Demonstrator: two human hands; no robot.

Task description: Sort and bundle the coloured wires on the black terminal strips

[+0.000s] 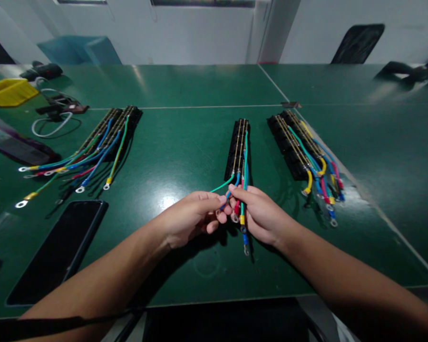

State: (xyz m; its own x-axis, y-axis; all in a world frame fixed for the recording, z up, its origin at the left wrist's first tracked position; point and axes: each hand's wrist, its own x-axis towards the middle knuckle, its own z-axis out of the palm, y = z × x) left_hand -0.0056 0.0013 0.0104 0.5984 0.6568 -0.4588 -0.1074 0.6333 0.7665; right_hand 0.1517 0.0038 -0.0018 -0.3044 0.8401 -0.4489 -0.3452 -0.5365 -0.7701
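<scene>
A black terminal strip (pixel 236 147) lies in the middle of the green table (pixel 185 137), with coloured wires (pixel 245 166) running from it toward me. My left hand (pixel 190 216) is closed, its fingertips pinching the ends of a green and a blue wire. My right hand (pixel 262 213) is closed around the rest of the wire bundle, whose ring-lug ends (pixel 246 247) hang below the fingers. Both hands meet just in front of the strip's near end.
A second wired strip group (pixel 117 130) lies at the left and a third (pixel 296 142) at the right. A dark phone (pixel 59 251) rests at the near left. A yellow bin (pixel 9 91), white cable and tools sit at the far left.
</scene>
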